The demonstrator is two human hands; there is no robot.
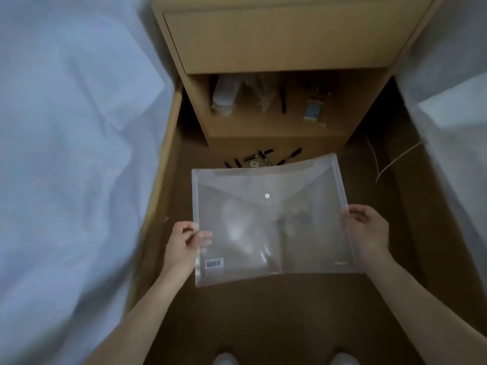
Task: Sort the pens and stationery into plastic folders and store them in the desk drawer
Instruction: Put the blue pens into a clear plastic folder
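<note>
- Left hand (185,239) pinches the plastic folder (268,219) at its left edge; right hand (365,233) grips its right edge.
- Folder held flat above floor, flap snapped.
- Beyond folder: loose pens (261,158) on floor.
- Farther beyond folder: open drawer (276,127) holding one pen, small items.

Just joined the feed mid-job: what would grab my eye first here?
The clear plastic folder, snap flap closed, fills the centre, held up by both hands: the left hand pinches its left edge, the right hand its right edge. Beyond its top edge, loose pens lie scattered on the brown floor. Behind them, the wooden cabinet's open shelf holds a black pen and small items.
</note>
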